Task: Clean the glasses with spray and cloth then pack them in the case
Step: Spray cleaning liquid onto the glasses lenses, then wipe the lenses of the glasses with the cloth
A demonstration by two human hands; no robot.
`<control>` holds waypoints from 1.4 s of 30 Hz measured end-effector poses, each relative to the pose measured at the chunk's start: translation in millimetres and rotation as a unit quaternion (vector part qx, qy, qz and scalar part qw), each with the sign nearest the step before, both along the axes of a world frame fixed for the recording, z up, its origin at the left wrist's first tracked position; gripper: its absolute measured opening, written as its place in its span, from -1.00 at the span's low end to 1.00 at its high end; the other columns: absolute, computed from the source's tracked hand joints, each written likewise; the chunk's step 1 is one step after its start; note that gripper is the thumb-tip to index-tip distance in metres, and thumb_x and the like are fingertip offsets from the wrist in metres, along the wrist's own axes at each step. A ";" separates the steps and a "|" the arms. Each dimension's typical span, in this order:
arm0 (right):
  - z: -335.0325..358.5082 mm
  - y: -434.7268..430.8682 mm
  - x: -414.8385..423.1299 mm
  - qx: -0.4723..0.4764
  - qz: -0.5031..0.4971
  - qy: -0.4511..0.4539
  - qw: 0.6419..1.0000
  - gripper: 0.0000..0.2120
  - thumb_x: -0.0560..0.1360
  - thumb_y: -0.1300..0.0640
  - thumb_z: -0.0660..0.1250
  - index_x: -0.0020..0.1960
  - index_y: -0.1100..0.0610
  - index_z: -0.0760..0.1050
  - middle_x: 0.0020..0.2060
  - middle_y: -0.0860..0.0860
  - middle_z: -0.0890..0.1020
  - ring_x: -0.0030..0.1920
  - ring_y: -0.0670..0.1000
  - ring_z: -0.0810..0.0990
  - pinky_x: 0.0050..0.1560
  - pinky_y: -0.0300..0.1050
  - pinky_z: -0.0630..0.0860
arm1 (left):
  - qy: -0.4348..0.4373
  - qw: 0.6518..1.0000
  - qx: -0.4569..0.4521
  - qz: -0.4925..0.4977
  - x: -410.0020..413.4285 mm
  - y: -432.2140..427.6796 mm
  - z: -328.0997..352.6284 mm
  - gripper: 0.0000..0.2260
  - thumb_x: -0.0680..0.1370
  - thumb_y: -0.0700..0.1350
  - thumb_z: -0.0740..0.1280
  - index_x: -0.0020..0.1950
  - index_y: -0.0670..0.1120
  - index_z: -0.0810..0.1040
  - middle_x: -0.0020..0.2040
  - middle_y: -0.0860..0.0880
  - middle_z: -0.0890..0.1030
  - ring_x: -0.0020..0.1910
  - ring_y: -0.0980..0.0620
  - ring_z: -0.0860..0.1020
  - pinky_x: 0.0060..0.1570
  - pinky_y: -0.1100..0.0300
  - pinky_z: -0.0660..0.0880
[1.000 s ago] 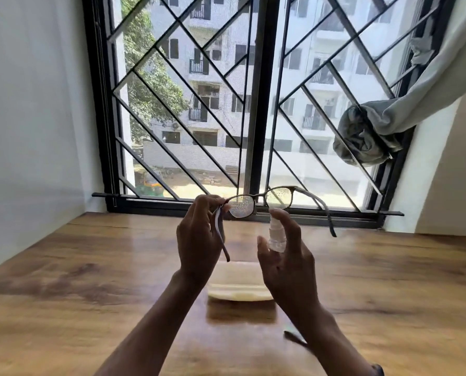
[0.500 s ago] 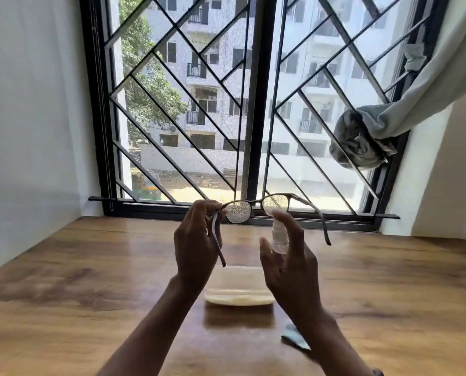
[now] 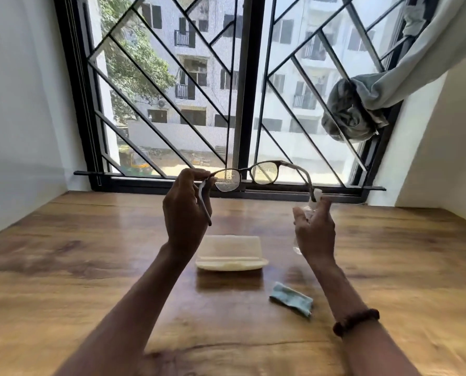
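**Wet lenses, light frame**

Now your left hand pinches the glasses at one hinge, above the table's far edge; your right hand grips the spray bottle. They look light and fragile with slippery lenses: hold the frame.

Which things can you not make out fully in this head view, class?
- Spray bottle: mostly hidden behind the right hand; fill level unreadable.
- Case: translucent and glary; contents cannot be told.
- Cloth: crumpled, blurred; no texture visible.
- Glasses: one hinge hidden in the left hand.
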State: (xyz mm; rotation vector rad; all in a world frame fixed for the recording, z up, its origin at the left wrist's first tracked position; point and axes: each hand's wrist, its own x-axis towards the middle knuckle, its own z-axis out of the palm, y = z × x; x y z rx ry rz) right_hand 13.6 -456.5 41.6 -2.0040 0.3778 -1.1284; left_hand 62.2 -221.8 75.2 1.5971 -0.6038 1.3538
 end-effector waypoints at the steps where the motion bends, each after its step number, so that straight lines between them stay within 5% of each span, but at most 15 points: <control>1: -3.7 -0.9 2.0 0.004 0.004 0.015 1.000 -0.61 0.57 0.15 0.36 0.32 0.15 0.30 0.18 0.25 0.63 0.10 0.32 0.62 0.01 0.06 0.46 | 0.001 1.000 0.002 -0.003 -0.3 -0.6 -0.6 -0.79 0.64 -0.10 0.37 -0.01 -0.26 0.59 -0.14 -0.11 0.68 -0.20 -0.08 0.64 -0.18 0.01 0.57; 8: -19.1 6.5 5.5 -0.019 0.017 0.081 0.996 -0.63 0.55 0.20 0.37 0.22 0.28 0.27 0.15 0.30 0.57 0.07 0.33 0.59 -0.08 -0.04 0.35 | 0.006 1.000 0.014 -0.001 -3.2 -3.6 -2.1 -0.80 0.64 -0.09 0.38 0.00 -0.25 0.60 -0.15 -0.12 0.68 -0.20 -0.12 0.64 -0.20 0.03 0.53; 14: -16.4 5.4 -4.0 -0.011 0.034 0.112 0.993 -0.47 0.52 0.09 0.47 0.33 0.19 0.26 0.21 0.24 0.57 0.12 0.23 0.60 -0.02 -0.11 0.33 | 0.013 1.000 0.007 -0.017 -3.7 -5.2 -2.9 -0.87 0.62 -0.14 0.40 0.02 -0.21 0.60 -0.11 -0.11 0.70 -0.16 -0.15 0.67 -0.19 -0.10 0.59; 17: -8.7 2.5 -19.1 -0.026 0.024 0.054 0.998 -0.44 0.50 0.04 0.49 0.37 0.15 0.31 0.23 0.21 0.56 0.12 0.19 0.59 0.03 -0.10 0.39 | 0.007 1.000 0.011 -0.013 -4.1 -4.8 -2.8 -0.92 0.61 -0.18 0.41 0.02 -0.20 0.60 -0.11 -0.09 0.70 -0.16 -0.12 0.66 -0.20 -0.08 0.57; 22: 3.8 -7.2 -70.4 -0.114 -0.067 -0.125 0.983 -0.81 0.52 0.19 0.40 0.11 0.16 0.50 -0.07 0.07 0.60 -0.12 0.02 0.57 -0.06 -0.15 0.45 | 0.007 1.000 0.008 -0.014 -4.7 -5.8 -1.8 -0.88 0.61 -0.14 0.41 0.01 -0.20 0.59 -0.13 -0.08 0.70 -0.20 -0.10 0.64 -0.22 -0.04 0.57; 25: 4.3 -12.5 -93.1 -0.195 0.012 -0.035 0.980 -0.87 0.51 0.31 0.41 0.01 0.13 0.62 -0.15 -0.01 0.66 -0.19 -0.03 0.62 -0.11 -0.13 0.57 | 0.005 1.000 0.016 -0.020 -4.7 -6.6 -1.6 -0.80 0.64 -0.06 0.36 0.02 -0.20 0.59 -0.13 -0.09 0.69 -0.20 -0.12 0.65 -0.21 -0.05 0.57; 27: 8.1 -14.8 -98.2 -0.208 0.147 0.138 0.957 -0.80 0.52 0.31 0.42 0.02 0.03 0.68 -0.11 -0.11 0.69 -0.16 -0.11 0.66 -0.08 -0.20 0.59 | 0.008 1.000 0.020 -0.023 -5.5 -6.8 -1.3 -0.77 0.65 -0.02 0.32 0.02 -0.20 0.58 -0.12 -0.09 0.69 -0.20 -0.12 0.65 -0.21 -0.06 0.56; 29: 11.2 -16.4 -96.0 -0.272 0.237 0.336 0.870 -0.72 0.55 0.27 0.39 0.10 -0.09 0.67 0.05 -0.18 0.65 -0.04 -0.17 0.64 0.06 -0.20 0.57 | 0.007 1.000 0.021 -0.019 -7.1 -7.7 -1.5 -0.78 0.64 -0.03 0.33 0.01 -0.19 0.58 -0.11 -0.08 0.70 -0.20 -0.09 0.65 -0.22 -0.04 0.56; 31: 10.1 -13.5 -89.4 -0.322 0.276 0.436 0.794 -0.62 0.56 0.29 0.35 0.22 -0.13 0.62 0.15 -0.18 0.59 0.04 -0.18 0.60 0.09 -0.25 0.55 | 0.002 1.000 0.020 -0.019 -8.3 -8.2 -1.9 -0.82 0.63 -0.07 0.36 0.01 -0.20 0.58 -0.10 -0.09 0.70 -0.20 -0.08 0.66 -0.23 -0.03 0.57; 36: 15.6 -6.4 -74.5 -0.310 0.315 0.453 0.774 -0.46 0.55 0.29 0.38 0.44 -0.11 0.44 0.17 -0.09 0.57 0.07 -0.08 0.58 0.00 -0.39 0.48 | 0.003 0.999 0.024 -0.021 -6.8 -7.5 -2.9 -0.83 0.64 -0.09 0.37 0.03 -0.20 0.58 -0.09 -0.10 0.70 -0.20 -0.09 0.67 -0.24 -0.04 0.58; 42: 9.1 -5.2 -68.4 -0.325 0.314 0.460 0.764 -0.75 0.49 0.29 0.41 0.02 -0.05 0.56 0.01 -0.05 0.54 -0.01 -0.01 0.53 0.01 -0.18 0.52 | 0.012 0.999 0.028 -0.018 -5.7 -6.0 -3.2 -0.80 0.65 -0.06 0.33 0.01 -0.20 0.57 -0.11 -0.11 0.69 -0.20 -0.13 0.66 -0.25 -0.06 0.58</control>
